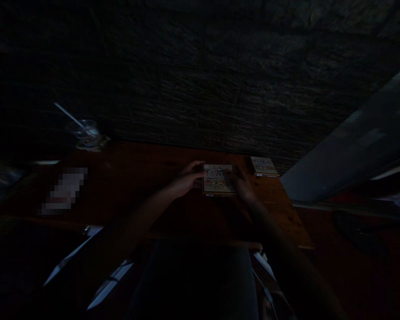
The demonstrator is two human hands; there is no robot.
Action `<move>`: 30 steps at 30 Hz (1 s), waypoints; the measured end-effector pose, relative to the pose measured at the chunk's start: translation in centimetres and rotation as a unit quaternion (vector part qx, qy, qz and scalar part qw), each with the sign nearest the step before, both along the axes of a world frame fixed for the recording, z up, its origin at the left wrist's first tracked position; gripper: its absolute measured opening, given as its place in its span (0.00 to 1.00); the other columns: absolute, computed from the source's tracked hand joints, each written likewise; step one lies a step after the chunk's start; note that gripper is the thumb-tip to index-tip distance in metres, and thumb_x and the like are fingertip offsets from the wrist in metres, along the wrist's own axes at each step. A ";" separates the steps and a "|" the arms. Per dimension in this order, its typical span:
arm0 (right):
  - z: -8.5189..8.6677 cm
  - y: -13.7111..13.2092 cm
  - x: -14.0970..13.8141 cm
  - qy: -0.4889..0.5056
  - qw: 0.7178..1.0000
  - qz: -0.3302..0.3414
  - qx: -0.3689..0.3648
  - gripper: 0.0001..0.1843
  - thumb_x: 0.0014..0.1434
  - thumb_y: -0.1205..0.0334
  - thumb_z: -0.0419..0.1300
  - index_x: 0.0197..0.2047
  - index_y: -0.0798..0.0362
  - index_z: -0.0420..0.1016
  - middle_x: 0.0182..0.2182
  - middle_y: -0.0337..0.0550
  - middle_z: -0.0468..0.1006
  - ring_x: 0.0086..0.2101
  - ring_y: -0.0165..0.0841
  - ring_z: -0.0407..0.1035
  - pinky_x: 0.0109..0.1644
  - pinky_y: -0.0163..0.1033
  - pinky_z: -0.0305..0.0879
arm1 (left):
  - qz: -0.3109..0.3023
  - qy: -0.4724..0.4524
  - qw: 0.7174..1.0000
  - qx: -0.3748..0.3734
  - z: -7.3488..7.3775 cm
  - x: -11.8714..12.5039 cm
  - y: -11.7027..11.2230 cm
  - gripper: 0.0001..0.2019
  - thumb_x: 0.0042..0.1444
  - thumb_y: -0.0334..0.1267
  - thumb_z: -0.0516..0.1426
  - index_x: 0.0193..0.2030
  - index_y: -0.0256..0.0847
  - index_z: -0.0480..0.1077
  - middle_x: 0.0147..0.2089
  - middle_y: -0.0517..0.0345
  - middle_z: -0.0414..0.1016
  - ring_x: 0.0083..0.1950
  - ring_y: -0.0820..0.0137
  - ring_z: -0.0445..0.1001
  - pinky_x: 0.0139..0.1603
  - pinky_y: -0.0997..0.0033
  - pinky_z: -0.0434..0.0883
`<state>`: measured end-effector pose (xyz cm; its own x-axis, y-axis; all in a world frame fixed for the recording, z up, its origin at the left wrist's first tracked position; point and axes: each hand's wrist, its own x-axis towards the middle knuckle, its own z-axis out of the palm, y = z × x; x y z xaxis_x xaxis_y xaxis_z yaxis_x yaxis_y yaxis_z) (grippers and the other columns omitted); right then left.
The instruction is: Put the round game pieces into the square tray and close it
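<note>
Dim light covers the whole head view. A flat, pale printed box [216, 183] with dark Chinese characters and the word "Chinese" on its lid is held at the middle of the wooden table. My left hand [186, 178] grips its left side, fingers along the edge. On the opposite side, my right hand [242, 183] is closed around the right edge, partly covering the lid. Whether the box rests on the tabletop or is slightly raised, I cannot tell. A second, similar box [264, 166] lies to the right, near the wall, touched by neither hand.
At the back left of the wooden table [280, 204] stands a clear cup [90, 130] with a white straw. A blurred-out pale rectangle [65, 191] lies at left. Behind rises a dark stone wall [186, 89]; a grey panel [350, 138] stands at right.
</note>
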<state>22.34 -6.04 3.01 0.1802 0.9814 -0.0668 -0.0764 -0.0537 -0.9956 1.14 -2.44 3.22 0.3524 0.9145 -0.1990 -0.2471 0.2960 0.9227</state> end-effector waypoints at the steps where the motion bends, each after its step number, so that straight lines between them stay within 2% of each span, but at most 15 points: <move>1: -0.1 -0.5 0.6 -0.004 1.000 -0.005 0.001 0.29 0.48 0.47 0.69 0.53 0.46 0.76 0.43 0.42 0.85 0.42 0.41 0.79 0.43 0.41 0.75 | 0.001 -0.002 1.000 0.001 0.0 0.5 -0.5 0.25 0.55 0.30 0.66 0.59 0.44 0.72 0.49 0.50 0.81 0.37 0.65 0.82 0.36 0.63 0.79; 4: -0.3 -1.9 2.2 -0.019 1.000 -0.024 0.004 0.30 0.50 0.45 0.69 0.55 0.46 0.78 0.47 0.42 0.85 0.47 0.41 0.79 0.46 0.41 0.75 | 0.002 -0.008 1.000 0.001 -0.1 2.1 -1.7 0.25 0.54 0.29 0.67 0.59 0.44 0.71 0.49 0.51 0.81 0.37 0.65 0.82 0.35 0.64 0.79; 7: -0.1 -3.7 3.8 -0.028 0.999 -0.031 0.004 0.33 0.50 0.49 0.70 0.59 0.45 0.77 0.47 0.42 0.85 0.46 0.41 0.79 0.46 0.41 0.77 | 0.009 -0.005 1.000 -0.001 -0.3 3.3 -2.6 0.25 0.53 0.28 0.67 0.58 0.43 0.71 0.48 0.52 0.81 0.35 0.66 0.82 0.33 0.66 0.78; 10: 0.3 -5.9 5.1 -0.016 1.000 0.000 -0.023 0.36 0.51 0.53 0.69 0.64 0.44 0.73 0.45 0.43 0.86 0.37 0.40 0.81 0.35 0.41 0.79 | 0.016 -0.002 1.000 -0.003 -0.3 3.9 -3.2 0.24 0.53 0.27 0.66 0.57 0.43 0.72 0.47 0.53 0.81 0.34 0.67 0.81 0.32 0.67 0.78; 12: 0.4 -7.1 5.6 0.009 0.998 0.035 -0.053 0.36 0.50 0.54 0.71 0.63 0.46 0.72 0.45 0.44 0.86 0.29 0.37 0.80 0.26 0.40 0.77 | 0.019 -0.003 1.000 -0.005 -0.4 4.1 -3.3 0.23 0.54 0.27 0.66 0.56 0.43 0.71 0.48 0.53 0.80 0.35 0.67 0.81 0.33 0.67 0.78; 15: 0.1 -8.1 5.6 0.040 0.994 0.067 -0.078 0.33 0.49 0.55 0.75 0.57 0.51 0.74 0.43 0.46 0.86 0.26 0.34 0.79 0.27 0.39 0.79 | 0.025 -0.005 1.000 -0.009 -0.7 4.3 -3.5 0.22 0.54 0.27 0.66 0.56 0.44 0.71 0.48 0.54 0.80 0.35 0.68 0.81 0.34 0.68 0.78; 20: -0.7 -7.9 4.8 0.047 0.996 0.040 -0.061 0.35 0.45 0.56 0.80 0.54 0.51 0.74 0.42 0.46 0.87 0.29 0.35 0.81 0.31 0.38 0.82 | 0.033 0.001 0.999 -0.021 -1.3 4.3 -3.8 0.21 0.57 0.32 0.67 0.56 0.43 0.70 0.51 0.51 0.80 0.37 0.69 0.81 0.35 0.68 0.79; 23: -1.4 -7.2 4.7 0.028 0.999 0.009 -0.044 0.35 0.44 0.56 0.82 0.54 0.50 0.76 0.44 0.47 0.88 0.30 0.37 0.82 0.30 0.38 0.83 | 0.013 -0.001 1.000 -0.021 -1.4 3.9 -4.1 0.21 0.60 0.38 0.68 0.57 0.42 0.70 0.57 0.45 0.79 0.43 0.63 0.82 0.35 0.65 0.81; 26: -1.9 -6.6 4.5 0.018 0.998 0.025 -0.047 0.35 0.46 0.54 0.82 0.55 0.49 0.77 0.44 0.47 0.88 0.32 0.39 0.83 0.31 0.38 0.83 | -0.015 -0.009 1.000 -0.021 -1.4 3.5 -4.6 0.28 0.53 0.29 0.71 0.59 0.41 0.68 0.61 0.40 0.77 0.47 0.58 0.83 0.37 0.59 0.83; 30: -2.0 -6.8 3.9 0.005 0.997 0.038 -0.060 0.34 0.53 0.48 0.78 0.59 0.48 0.74 0.45 0.48 0.88 0.34 0.40 0.84 0.34 0.39 0.84 | -0.019 -0.013 0.999 -0.023 -1.5 3.0 -5.1 0.33 0.52 0.20 0.69 0.62 0.40 0.65 0.63 0.37 0.76 0.47 0.59 0.83 0.38 0.59 0.84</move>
